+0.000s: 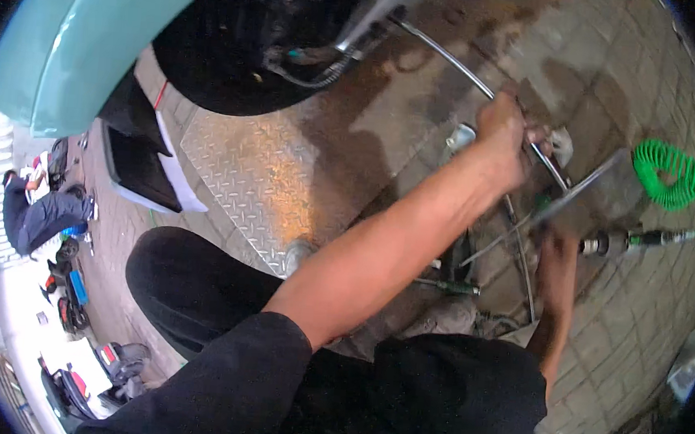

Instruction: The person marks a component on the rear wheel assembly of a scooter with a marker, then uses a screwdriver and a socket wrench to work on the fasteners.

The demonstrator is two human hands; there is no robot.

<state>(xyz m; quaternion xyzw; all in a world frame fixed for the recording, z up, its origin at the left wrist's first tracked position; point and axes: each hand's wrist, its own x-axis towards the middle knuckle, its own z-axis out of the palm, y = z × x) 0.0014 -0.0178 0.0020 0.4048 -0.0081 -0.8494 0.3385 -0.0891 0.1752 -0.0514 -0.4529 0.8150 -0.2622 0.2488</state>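
My left hand point(501, 135) is closed around the chrome shaft of a T-handle wrench point(450, 58). The wrench's far end reaches into the dark underside of a mint-green scooter point(92, 34), and what it meets there is hard to make out. Its crossbar lies nearer my right side, smeared by motion. Just below that crossbar is my right hand point(556, 258), blurred, so its fingers and any grip do not show clearly. A second thin T-shaped wrench point(521, 263) lies on the ground under my left forearm.
A silver air-tool fitting point(602, 244) and a green coiled hose point(673, 173) are on the paving at right. Rusty tread plate point(244, 176) covers the ground below the scooter. Far left, another person point(42, 209) bends over among parked motorbikes point(98, 373).
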